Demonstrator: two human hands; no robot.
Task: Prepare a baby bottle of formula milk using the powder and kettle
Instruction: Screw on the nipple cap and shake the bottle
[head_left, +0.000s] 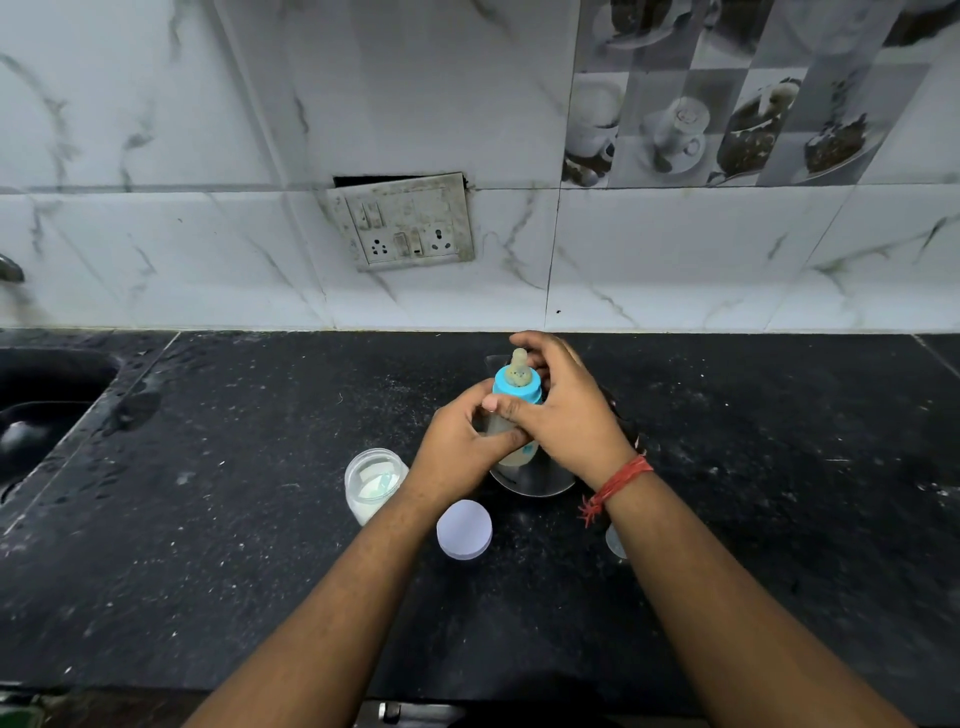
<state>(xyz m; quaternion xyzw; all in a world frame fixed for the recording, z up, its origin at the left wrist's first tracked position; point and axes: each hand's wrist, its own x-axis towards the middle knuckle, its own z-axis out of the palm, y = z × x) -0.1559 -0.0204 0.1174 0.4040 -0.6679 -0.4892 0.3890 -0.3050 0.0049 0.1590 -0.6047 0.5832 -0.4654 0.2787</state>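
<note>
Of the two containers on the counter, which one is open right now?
The clear plastic powder jar: its white round lid lies beside it, while the baby bottle wears its blue teat collar.

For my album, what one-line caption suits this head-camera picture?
Both hands, left and right, grip a blue-capped baby bottle above the black counter.

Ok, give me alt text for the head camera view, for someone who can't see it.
Two hands hold a baby bottle with a blue collar over a black counter: the left hand grips its body, the right hand its top. An open jar of white powder and a round white lid sit nearby.
</note>
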